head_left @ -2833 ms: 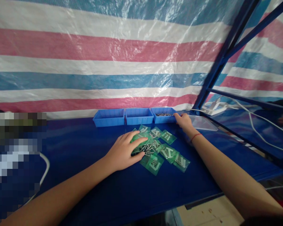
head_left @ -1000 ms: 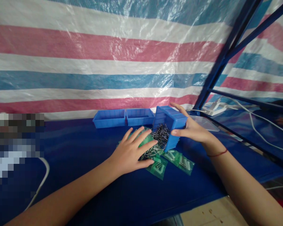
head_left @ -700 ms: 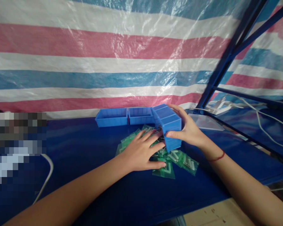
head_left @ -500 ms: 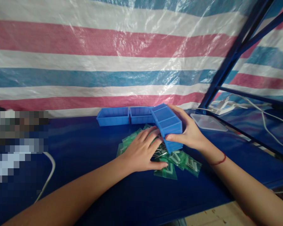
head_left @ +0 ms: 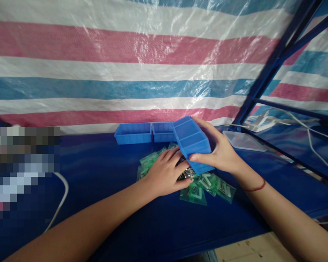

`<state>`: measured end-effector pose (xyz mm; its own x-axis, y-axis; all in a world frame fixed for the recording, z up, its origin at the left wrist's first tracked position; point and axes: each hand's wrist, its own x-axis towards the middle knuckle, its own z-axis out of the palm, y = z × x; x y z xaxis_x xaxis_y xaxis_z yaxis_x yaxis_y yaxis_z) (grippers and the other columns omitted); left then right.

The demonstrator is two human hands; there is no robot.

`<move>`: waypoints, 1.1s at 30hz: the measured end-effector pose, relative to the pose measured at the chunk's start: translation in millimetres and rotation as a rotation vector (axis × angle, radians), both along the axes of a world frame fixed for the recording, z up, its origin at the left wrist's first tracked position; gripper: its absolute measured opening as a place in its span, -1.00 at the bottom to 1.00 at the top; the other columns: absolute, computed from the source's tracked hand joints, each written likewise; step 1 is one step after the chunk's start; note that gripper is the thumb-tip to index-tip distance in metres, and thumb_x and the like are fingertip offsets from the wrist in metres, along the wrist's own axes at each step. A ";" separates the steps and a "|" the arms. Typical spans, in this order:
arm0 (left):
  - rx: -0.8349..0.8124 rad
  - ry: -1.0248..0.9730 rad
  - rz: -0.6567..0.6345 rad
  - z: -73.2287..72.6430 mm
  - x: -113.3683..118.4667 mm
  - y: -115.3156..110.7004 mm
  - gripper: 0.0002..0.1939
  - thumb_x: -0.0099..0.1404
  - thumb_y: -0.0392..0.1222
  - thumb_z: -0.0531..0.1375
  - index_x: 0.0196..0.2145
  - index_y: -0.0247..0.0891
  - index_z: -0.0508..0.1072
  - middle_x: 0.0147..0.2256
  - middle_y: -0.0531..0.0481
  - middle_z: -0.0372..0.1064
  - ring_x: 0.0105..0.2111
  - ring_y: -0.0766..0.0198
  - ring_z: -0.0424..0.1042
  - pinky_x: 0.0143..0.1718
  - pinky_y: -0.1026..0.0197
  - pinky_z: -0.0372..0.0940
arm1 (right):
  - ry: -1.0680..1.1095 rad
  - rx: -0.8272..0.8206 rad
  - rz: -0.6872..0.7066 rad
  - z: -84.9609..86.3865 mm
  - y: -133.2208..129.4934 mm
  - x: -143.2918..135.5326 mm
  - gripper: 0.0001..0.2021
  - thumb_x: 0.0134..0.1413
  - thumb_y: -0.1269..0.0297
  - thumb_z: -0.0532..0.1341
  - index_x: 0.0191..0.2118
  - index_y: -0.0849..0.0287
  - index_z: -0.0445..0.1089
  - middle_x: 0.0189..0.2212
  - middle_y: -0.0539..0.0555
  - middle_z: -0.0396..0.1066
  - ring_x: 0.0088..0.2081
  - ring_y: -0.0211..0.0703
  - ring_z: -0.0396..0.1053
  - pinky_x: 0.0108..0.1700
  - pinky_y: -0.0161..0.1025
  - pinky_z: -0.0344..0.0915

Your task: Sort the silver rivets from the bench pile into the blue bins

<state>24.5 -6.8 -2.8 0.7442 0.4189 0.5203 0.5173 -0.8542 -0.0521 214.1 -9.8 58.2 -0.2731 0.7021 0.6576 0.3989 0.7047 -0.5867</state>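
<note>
My right hand (head_left: 220, 151) grips a blue plastic bin (head_left: 192, 136) from its right side, thumb in front. The bin is tipped over to the left, its underside turned up toward me and its mouth hidden. Below its lower edge lies a heap of small metal pieces, screw-like (head_left: 185, 174). Over this heap my left hand (head_left: 164, 173) is spread, palm down, fingers apart and touching or just above the metal pieces. Around and under the heap are several green-tinted clear packets (head_left: 195, 194) with light-coloured pieces inside.
Two more blue bins stand at the back, the left one (head_left: 133, 134) and one partly hidden (head_left: 163, 133). A clear plastic lid (head_left: 244, 141) lies right of them on the blue table (head_left: 142, 225). A white cable (head_left: 63, 193) curves at left. Blue metal frame (head_left: 273, 69) rises at right.
The left hand's thumb has drawn in toward its fingers, and more of the metal heap shows. My right hand still holds the bin tipped, with only a slight shift.
</note>
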 end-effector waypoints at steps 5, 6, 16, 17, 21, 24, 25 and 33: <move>-0.026 -0.003 -0.014 2.4 0.5 0.0 -0.56 0.26 0.04 0.07 0.04 -0.18 0.27 0.08 -0.16 0.15 0.11 -0.01 0.13 0.08 -0.06 0.11 | -0.031 -0.007 -0.028 3.2 1.8 10.8 -0.17 -0.28 0.04 0.39 0.19 0.02 0.14 0.14 0.13 0.22 0.13 0.17 0.18 0.11 0.13 0.15; -0.034 0.000 -0.015 2.9 0.7 -0.1 -0.57 0.26 0.03 0.07 0.03 -0.17 0.28 0.07 -0.15 0.16 0.10 0.00 0.14 0.07 -0.06 0.11 | -0.038 -0.013 -0.028 4.0 2.3 13.3 -0.17 -0.28 0.03 0.39 0.19 0.04 0.14 0.14 0.15 0.22 0.13 0.17 0.18 0.10 0.13 0.16; -0.066 0.011 -0.024 4.5 1.1 -0.3 -0.58 0.27 0.00 0.07 0.06 -0.15 0.26 0.10 -0.13 0.14 0.09 0.03 0.15 0.07 -0.06 0.10 | -0.093 0.013 -0.110 11.2 4.7 32.9 -0.20 -0.24 0.00 0.37 0.18 0.06 0.13 0.12 0.18 0.23 0.08 0.16 0.24 0.03 0.10 0.25; -0.068 0.014 -0.023 4.4 1.0 -0.1 -0.57 0.27 0.00 0.06 0.06 -0.15 0.26 0.11 -0.13 0.14 0.09 0.03 0.14 0.08 -0.06 0.10 | -0.090 0.024 -0.111 12.7 4.1 34.4 -0.19 -0.23 0.00 0.36 0.18 0.05 0.11 0.12 0.18 0.23 0.08 0.16 0.24 0.02 0.09 0.26; -0.064 0.010 -0.022 4.1 0.9 0.4 -0.57 0.28 0.02 0.05 0.07 -0.14 0.25 0.12 -0.12 0.13 0.10 0.03 0.13 0.08 -0.07 0.10 | -0.034 0.051 -0.133 17.3 2.3 41.7 -0.16 -0.19 0.04 0.36 0.22 -0.05 -0.02 0.07 0.14 0.26 0.04 0.11 0.28 -0.05 0.01 0.33; -0.062 0.012 -0.020 4.4 0.9 0.0 -0.57 0.28 0.01 0.05 0.08 -0.14 0.24 0.12 -0.12 0.13 0.11 0.03 0.12 0.09 -0.07 0.09 | 0.082 0.068 -0.198 16.3 8.3 52.3 -0.17 -0.22 0.17 0.39 0.20 -0.11 0.01 0.02 0.11 0.28 -0.05 0.05 0.32 -0.11 -0.06 0.35; -0.064 0.015 -0.019 4.6 0.9 -0.2 -0.57 0.28 0.01 0.05 0.08 -0.14 0.24 0.12 -0.12 0.13 0.11 0.03 0.12 0.09 -0.06 0.08 | 0.151 0.067 -0.217 14.5 12.8 56.8 -0.18 -0.24 0.22 0.40 0.18 -0.12 0.04 0.01 0.10 0.28 -0.07 0.02 0.33 -0.13 -0.08 0.35; -0.060 0.013 -0.019 4.5 -0.2 -0.9 -0.58 0.28 0.00 0.06 0.07 -0.14 0.25 0.11 -0.11 0.14 0.11 0.04 0.13 0.08 -0.05 0.09 | 0.879 -0.269 -0.113 -15.4 61.9 87.5 -0.58 -0.29 0.42 0.22 -0.18 -0.05 0.31 -0.21 -0.03 0.37 -0.29 -0.15 0.33 -0.39 -0.19 0.35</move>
